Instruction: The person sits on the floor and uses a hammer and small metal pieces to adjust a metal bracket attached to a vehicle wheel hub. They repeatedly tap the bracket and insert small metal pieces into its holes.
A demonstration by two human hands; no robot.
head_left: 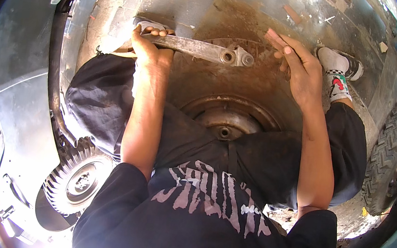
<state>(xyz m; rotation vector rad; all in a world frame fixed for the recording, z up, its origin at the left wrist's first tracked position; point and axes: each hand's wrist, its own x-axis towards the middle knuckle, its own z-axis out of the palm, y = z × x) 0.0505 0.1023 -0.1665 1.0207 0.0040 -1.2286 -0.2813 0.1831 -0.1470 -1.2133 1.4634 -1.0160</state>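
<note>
Over a stained floor (217, 14), the metal bar (193, 48) looks scuffed grey.

Across the chest of my black shirt (184, 243) runs large, pale lettering (217, 195), tall and jagged, in a greyish pink; I can't make its strokes out as clear words. Near its right end, over the big letters, sits a small white script (251, 210), too small to read. On my right leg, my white sock (335, 94) carries a red-and-green printed figure (338, 82) below a black-and-white checked band (335, 72).
</note>
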